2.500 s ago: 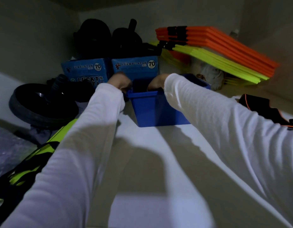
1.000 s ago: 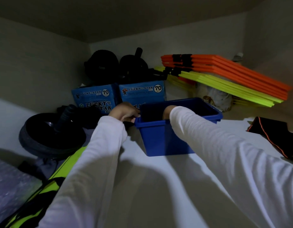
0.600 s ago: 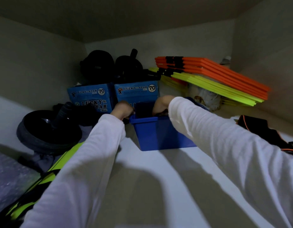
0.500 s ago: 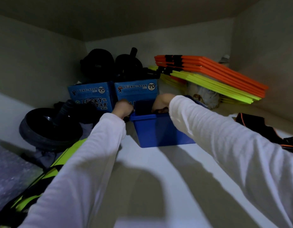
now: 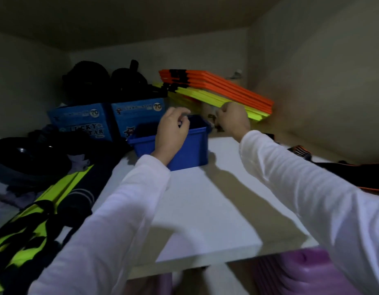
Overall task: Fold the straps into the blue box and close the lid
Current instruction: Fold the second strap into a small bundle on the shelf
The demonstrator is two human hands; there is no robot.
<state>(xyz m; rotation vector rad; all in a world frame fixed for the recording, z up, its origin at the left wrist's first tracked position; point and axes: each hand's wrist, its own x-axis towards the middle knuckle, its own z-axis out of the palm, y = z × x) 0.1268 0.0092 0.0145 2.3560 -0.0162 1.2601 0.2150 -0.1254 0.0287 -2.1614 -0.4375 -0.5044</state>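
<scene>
The blue box stands open on the white shelf, with no lid visible. Its inside is hidden from this angle. My left hand hovers over the box's near rim with its fingers curled and pinched together near the far rim; whether they hold anything is blurred. My right hand is raised just right of the box, with its fingers closed on a dark strap piece that hangs beside the box's far right corner.
Two blue Lucky Star cartons stand behind the box with black round gear on top. A stack of orange and yellow boards leans at the back right. A black wheel and a green-black bag lie left, and black-orange fabric lies right.
Both hands have come up out of the box. The right hand moved to the right of it, the left hand now sits above the near rim. The view has tilted down.
</scene>
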